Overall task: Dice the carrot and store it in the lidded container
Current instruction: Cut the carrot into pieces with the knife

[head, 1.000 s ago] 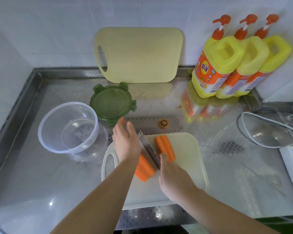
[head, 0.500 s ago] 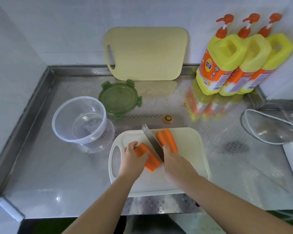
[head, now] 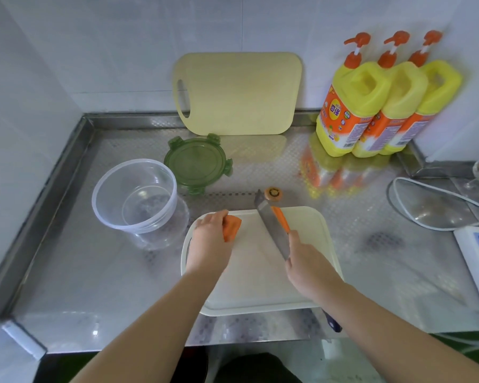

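- Clear round container stands open and empty on the steel counter, far left. Its green clip lid lies flat just beyond it, apart from the rim.
- Left hand is at the far-left corner of the white cutting board, fingers curled over a thick carrot piece. The piece's cut face shows at the fingertips.
- Middle of the board is bare between the two hands.
- Kitchen knife slants across the board, tip past the far edge and pointing away and left. Right hand is wrapped round the handle, with the dark butt showing behind the wrist.
- Second carrot piece lies on the board against the right side of the blade, long axis parallel to it. The right hand is the nearer one; the left is well apart.
- Judgement: either piece must be turned crosswise to the blade before dicing.
- Trimmed carrot top sits on the counter just beyond the board.
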{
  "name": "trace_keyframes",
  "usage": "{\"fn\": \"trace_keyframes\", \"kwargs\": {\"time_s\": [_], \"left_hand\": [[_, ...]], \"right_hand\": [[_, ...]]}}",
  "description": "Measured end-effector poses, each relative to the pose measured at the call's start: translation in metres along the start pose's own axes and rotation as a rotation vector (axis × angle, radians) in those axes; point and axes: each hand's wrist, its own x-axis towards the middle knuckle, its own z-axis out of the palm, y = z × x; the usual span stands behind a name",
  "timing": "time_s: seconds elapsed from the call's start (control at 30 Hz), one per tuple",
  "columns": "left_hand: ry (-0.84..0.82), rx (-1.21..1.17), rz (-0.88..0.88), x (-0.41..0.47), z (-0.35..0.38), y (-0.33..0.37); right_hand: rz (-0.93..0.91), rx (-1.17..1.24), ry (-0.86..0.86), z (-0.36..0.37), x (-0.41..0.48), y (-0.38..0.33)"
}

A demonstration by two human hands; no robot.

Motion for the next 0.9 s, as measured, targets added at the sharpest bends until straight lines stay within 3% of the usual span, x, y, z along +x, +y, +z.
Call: {"fn": "trace_keyframes", "kwargs": {"time_s": [0.1, 0.2, 0.3, 0.43, 0.7, 0.9], "left_hand": [[0.012, 0.307, 0.352, -0.008, 0.010, -0.007], [-0.133, 0.437, 0.474, -0.022, 0.017, -0.007], [-0.287, 0.472, 0.338, -0.027, 0.015, -0.014], [-0.347, 0.389, 0.206, -0.029, 0.008, -0.027], [-0.260, 0.350, 0.083, -0.037, 0.022, -0.023], [-0.217, 0.260, 0.223, -0.035, 0.026, -0.018]], "right_hand": [[-0.004, 0.005, 0.025, -0.006, -0.004, 0.003], [-0.013, -0.005, 0.041, -0.010, -0.007, 0.007], [-0.028, -0.047, 0.027, -0.013, -0.010, 0.012], [-0.059, -0.110, -0.032, -0.010, -0.011, 0.016], [-0.147, -0.104, 0.035, 0.006, -0.008, 0.001], [-0.180, -0.087, 0.046, 0.001, -0.004, -0.002]]}}
